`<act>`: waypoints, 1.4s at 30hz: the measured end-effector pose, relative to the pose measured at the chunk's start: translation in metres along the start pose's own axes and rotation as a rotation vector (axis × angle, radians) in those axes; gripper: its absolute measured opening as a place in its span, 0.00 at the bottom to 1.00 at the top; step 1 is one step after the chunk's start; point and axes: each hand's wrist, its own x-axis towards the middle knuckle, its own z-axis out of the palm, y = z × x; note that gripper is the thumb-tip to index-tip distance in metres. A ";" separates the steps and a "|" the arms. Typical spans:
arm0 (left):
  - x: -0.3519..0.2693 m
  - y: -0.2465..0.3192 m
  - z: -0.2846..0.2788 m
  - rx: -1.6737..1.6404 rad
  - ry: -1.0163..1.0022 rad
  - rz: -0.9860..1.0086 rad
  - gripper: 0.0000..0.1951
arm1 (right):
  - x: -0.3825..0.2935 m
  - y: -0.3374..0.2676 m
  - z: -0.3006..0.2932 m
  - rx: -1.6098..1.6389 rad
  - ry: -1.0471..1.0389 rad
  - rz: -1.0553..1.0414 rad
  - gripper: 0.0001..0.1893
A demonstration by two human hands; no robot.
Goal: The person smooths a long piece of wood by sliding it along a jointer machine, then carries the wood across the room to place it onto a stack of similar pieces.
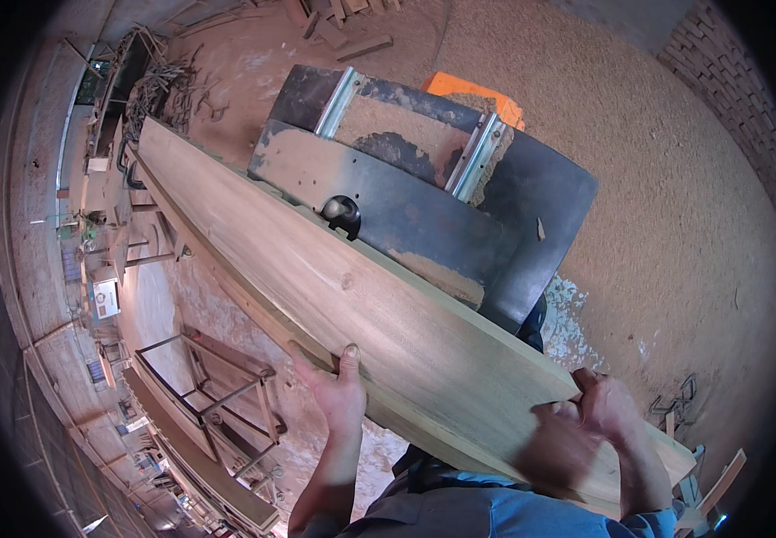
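A long, wide wooden board (388, 316) slants across the view from upper left to lower right, along the near side of a dark metal machine table (421, 218). My left hand (337, 387) grips the board's near edge, thumb on its upper face. At the board's far edge on the right, my right hand (599, 407) is closed around the rim, its fingertips partly hidden. A round cutter spindle (342, 214) stands in a dark opening of the table, right beside the board's far edge. Sawdust lies in patches on the table.
Two metal rails (474, 156) cross the machine table, with an orange part (472, 94) behind. A metal frame cart (206, 403) stands at lower left. Wood offcuts (354, 44) lie on the dusty floor, and clamps (678, 403) lie at right. Stacked bricks (731, 87) are at upper right.
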 end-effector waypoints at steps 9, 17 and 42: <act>-0.001 -0.010 0.000 -0.080 0.018 0.012 0.51 | 0.000 -0.011 -0.009 -0.019 -0.023 -0.035 0.32; -0.001 0.013 -0.002 0.040 0.009 0.013 0.51 | 0.008 -0.013 -0.004 -0.013 0.030 -0.089 0.35; 0.001 0.016 0.002 0.076 0.011 0.006 0.50 | 0.008 -0.008 -0.015 -0.043 -0.005 -0.061 0.40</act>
